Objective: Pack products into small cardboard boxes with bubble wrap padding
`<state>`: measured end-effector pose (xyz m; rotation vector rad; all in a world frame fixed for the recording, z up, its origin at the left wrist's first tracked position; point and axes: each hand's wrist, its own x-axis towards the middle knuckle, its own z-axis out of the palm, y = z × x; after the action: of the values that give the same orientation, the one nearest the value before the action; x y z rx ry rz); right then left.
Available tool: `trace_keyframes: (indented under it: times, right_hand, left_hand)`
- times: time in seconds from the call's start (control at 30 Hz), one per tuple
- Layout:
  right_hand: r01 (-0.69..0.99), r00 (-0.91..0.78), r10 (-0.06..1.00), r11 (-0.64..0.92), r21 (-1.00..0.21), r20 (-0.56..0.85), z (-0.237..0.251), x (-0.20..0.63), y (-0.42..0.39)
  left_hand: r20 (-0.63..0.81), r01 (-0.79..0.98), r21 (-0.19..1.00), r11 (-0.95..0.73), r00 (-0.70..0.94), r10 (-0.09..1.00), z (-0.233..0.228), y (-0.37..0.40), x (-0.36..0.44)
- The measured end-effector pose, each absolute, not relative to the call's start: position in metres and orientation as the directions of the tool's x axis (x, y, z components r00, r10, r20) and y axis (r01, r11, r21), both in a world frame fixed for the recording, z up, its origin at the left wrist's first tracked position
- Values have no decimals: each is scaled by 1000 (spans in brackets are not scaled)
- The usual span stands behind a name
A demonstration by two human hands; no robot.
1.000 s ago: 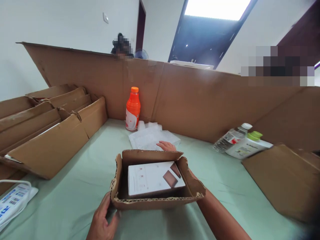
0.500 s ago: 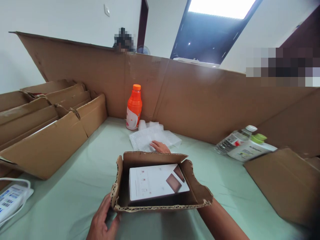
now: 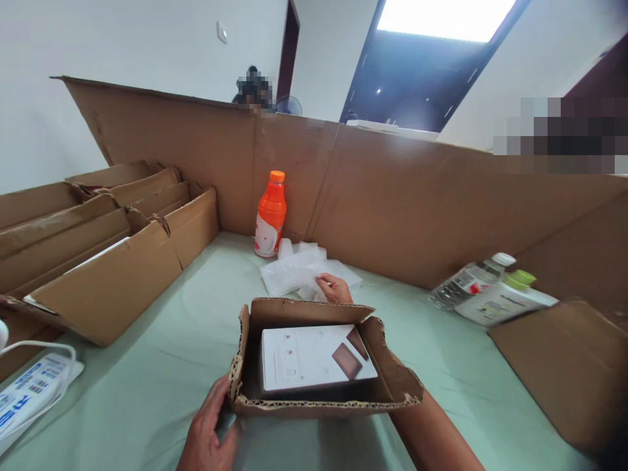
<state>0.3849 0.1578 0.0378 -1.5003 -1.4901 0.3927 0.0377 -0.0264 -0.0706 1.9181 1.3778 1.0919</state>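
covering the table [image 3: 147,366], green cloth; left grip [image 3: 209,435] holds box [image 3: 318,399], right grip [image 3: 334,288] pinches wrap [image 3: 299,268].

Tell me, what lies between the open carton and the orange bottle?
Head view: clear plastic wrap, with the right hand on it, behind the carton and before the bottle.
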Motion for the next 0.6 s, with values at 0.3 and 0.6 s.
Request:
trace_keyframes:
  times: [0.3, 0.6]
  right_hand:
    - [307, 587, 745, 156, -939, 316, 87, 465, 43]
    - [158, 513, 858, -103, -982, -8, 33, 415, -143]
  left_hand:
    - [301, 374, 874, -311, 87, 950, -47, -26, 51]
    - [170, 427, 895, -127, -63, 983, -11, -47, 49]
